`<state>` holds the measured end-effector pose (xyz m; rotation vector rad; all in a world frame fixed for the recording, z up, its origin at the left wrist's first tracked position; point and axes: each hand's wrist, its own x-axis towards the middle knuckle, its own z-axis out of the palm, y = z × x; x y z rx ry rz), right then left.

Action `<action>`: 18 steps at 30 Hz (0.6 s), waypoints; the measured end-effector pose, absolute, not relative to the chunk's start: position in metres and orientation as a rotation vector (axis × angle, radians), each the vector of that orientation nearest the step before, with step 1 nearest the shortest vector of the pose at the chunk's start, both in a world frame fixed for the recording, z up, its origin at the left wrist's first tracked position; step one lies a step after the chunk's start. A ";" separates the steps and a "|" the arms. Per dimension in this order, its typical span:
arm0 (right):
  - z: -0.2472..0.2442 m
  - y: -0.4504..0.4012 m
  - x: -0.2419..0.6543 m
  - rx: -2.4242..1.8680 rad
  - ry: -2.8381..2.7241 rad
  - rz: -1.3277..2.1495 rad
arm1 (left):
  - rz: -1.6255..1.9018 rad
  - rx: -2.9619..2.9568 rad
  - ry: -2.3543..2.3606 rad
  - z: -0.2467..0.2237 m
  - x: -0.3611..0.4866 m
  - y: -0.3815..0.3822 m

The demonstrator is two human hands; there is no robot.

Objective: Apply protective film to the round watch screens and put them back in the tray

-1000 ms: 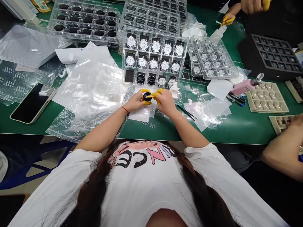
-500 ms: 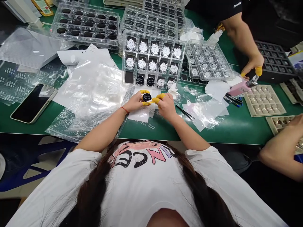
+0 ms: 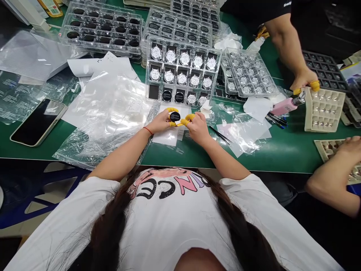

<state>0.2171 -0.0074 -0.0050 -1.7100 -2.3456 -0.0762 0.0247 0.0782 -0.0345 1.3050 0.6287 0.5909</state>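
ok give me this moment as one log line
left grip: holding black disc; right grip: close beside it; clear tray: beyond both; tweezers: beside right grip

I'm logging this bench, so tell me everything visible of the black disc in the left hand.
The black disc is round, with pale lettering too small to read; I can't tell its material. The left hand holds it by the edge, printed face toward the camera, before the clear tray. A small white piece shows at its lower edge.
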 end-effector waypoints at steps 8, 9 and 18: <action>-0.011 -0.009 0.220 -1.689 -2.300 0.013 | 0.595 1.326 0.628 -0.033 0.024 0.078; -0.012 -0.009 0.222 -1.678 -2.263 0.048 | 0.594 1.325 0.627 -0.033 0.024 0.078; -0.012 0.001 0.272 -2.267 -1.614 0.274 | 0.589 1.348 0.627 -0.028 0.022 0.075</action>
